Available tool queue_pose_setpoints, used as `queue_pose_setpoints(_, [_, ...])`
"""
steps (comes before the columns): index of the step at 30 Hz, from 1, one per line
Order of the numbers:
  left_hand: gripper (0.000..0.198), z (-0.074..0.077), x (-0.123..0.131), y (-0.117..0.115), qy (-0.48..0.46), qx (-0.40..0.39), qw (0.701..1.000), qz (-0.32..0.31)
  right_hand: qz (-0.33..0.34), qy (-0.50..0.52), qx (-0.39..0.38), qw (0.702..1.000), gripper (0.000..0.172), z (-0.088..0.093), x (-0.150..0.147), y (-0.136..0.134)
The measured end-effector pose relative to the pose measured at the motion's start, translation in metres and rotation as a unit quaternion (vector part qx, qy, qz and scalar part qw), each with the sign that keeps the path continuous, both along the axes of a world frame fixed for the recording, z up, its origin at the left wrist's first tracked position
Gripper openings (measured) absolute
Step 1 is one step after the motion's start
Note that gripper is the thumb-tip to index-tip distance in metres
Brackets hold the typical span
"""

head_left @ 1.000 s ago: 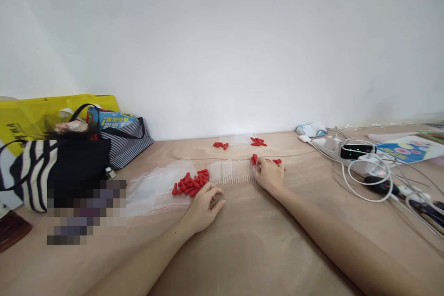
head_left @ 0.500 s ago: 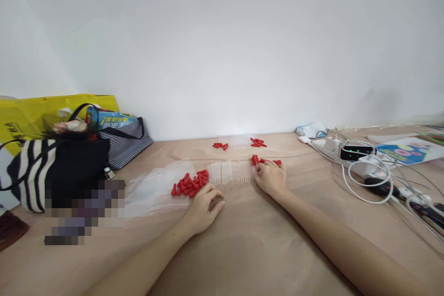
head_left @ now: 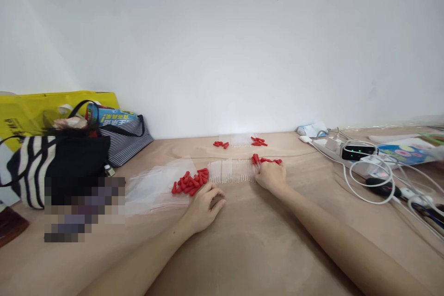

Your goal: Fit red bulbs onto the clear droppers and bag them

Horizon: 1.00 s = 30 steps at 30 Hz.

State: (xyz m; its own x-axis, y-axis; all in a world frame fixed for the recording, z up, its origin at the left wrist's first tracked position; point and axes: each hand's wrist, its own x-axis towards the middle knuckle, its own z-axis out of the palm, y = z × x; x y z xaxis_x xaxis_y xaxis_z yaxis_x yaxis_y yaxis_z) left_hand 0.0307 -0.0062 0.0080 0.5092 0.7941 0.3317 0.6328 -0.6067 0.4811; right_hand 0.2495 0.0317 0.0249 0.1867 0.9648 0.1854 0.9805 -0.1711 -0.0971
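My left hand point(head_left: 205, 207) rests on the table with its fingers loosely bent and the thumb apart, holding nothing. Just beyond it lies a pile of red rubber bulbs point(head_left: 187, 184), partly on clear plastic bags point(head_left: 157, 185). Thin clear dropper tubes point(head_left: 229, 171) lie side by side in a row between my hands. My right hand point(head_left: 273, 176) is closed at the right end of that row, its fingertips largely hidden. Red bulbs point(head_left: 255, 159) sit on the tubes there. More loose red bulbs point(head_left: 272, 161) show just behind its knuckles.
By the wall, a second row of tubes point(head_left: 240, 140) lies between small groups of red bulbs point(head_left: 221, 144). Bags, including a black-and-white one point(head_left: 79, 166), stand at left. At right are a power strip point(head_left: 324, 145), tangled white cables point(head_left: 347, 187) and a printed sheet point(head_left: 404, 150).
My right hand's fingers have curled further in and down, and the fingertips are less visible. My left hand has stayed put. The view has shifted slightly.
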Motion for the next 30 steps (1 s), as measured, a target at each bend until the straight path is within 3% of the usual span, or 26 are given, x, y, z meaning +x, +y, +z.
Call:
queue_pose_setpoints(14, [0.011, -0.001, 0.0, 0.0, 0.022, -0.005, 1.0, 0.003, 0.013, -0.017, 0.008, 1.0, 0.023, -0.002, -0.002, 0.002])
queue_pose_setpoints(30, [0.012, 0.0, 0.0, 0.0, 0.021, -0.006, 1.0, 0.007, -0.02, -0.005, -0.053, 0.998, 0.023, 0.002, -0.005, 0.022])
